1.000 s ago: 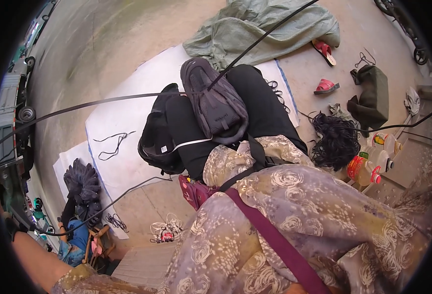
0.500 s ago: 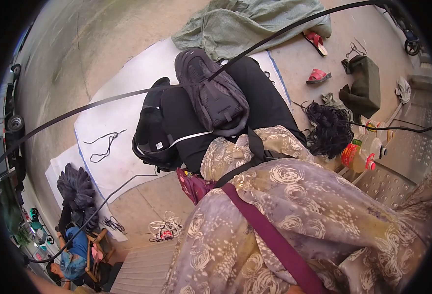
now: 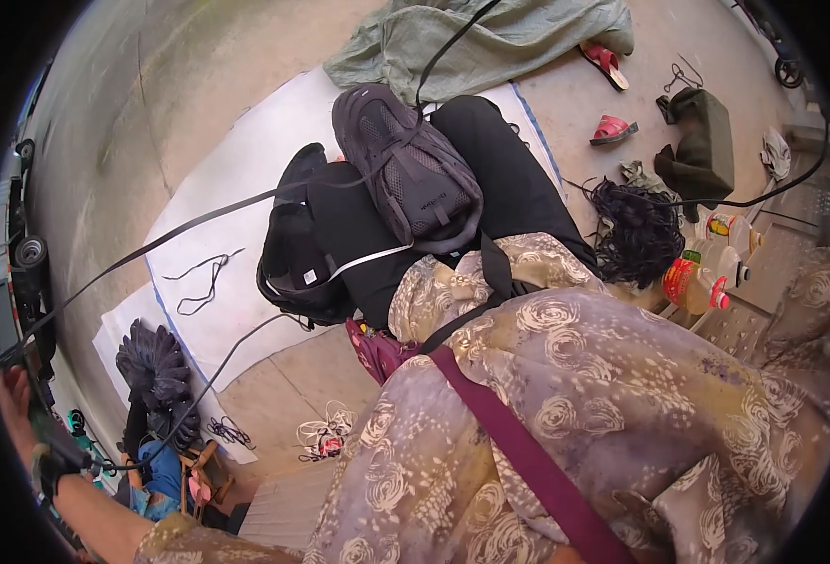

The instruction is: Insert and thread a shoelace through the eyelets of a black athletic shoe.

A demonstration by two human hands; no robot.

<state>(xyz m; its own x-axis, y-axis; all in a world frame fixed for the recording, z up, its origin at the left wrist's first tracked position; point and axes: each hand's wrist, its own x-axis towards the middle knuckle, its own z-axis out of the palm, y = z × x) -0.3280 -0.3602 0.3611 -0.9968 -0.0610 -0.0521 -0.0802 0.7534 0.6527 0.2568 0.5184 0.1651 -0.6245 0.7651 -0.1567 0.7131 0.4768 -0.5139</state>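
A dark grey mesh shoe (image 3: 419, 179) rests on my lap between my black-trousered thighs, toe away from me. A long flat black shoelace (image 3: 203, 218) runs from it toward the far left edge. There my left hand (image 3: 22, 414) is raised, partly blurred and cut by the rim, with the lace at its fingers. The lace's tail trails from near the wrist back toward my knee. Another black lace length rises from the shoe past the top edge, and one curves at the right. My right hand is out of view. A second black shoe (image 3: 292, 254) lies against my left thigh.
A white sheet (image 3: 217, 179) covers the ground ahead. Black lace bundles lie at right (image 3: 633, 230) and left (image 3: 156, 371). Oil bottles (image 3: 692, 287) stand at right, near red slippers (image 3: 612, 130). A green tarp (image 3: 481, 42) lies beyond; a person (image 3: 163, 479) sits at lower left.
My left hand has come into view at the left edge. The lace has swung: its upper right stretch no longer crosses to the corner but rises slackly from the shoe.
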